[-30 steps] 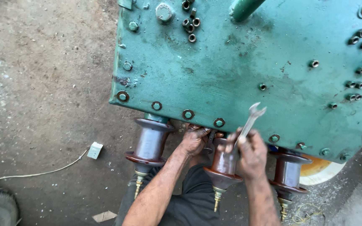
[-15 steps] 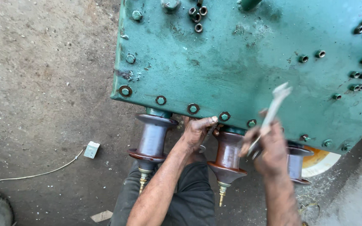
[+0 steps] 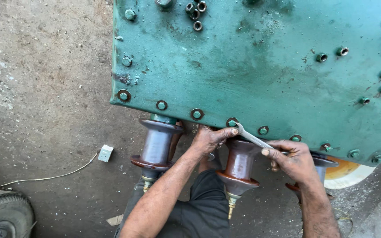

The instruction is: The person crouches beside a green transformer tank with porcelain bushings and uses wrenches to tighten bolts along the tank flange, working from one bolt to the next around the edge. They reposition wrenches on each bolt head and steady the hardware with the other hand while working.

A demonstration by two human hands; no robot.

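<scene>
The spanner [image 3: 254, 140] is now being brought down onto the edge of the green cover [image 3: 261, 66], where half a second ago it was being held up in the air above the right hand [image 3: 294, 161]. Its open head is being seated at the bolt [image 3: 232, 123] on the cover's lower rim, just above the middle brown insulator [image 3: 239, 169]. The shank is being gripped in the right hand, fingers wrapped tight around it, thumb laid along the top. The left hand [image 3: 210, 139] is being kept at the same bolt, its thumb and fingers [image 3: 230, 131] being pressed against the spanner's head, as if the head were being guided onto the nut; whether the nut itself is being pinched cannot be told. So the lift is being followed by a placement: the tool is being engaged, and turning looks ready to begin, though full seating of the head cannot be judged from here. To the left, another insulator [image 3: 157, 143] is being left untouched, with more bolts spaced along the rim. On the floor [image 3: 45, 88], a small white box [image 3: 105, 153] on a wire and a tyre [image 3: 3, 213] are lying well apart from the work.
</scene>
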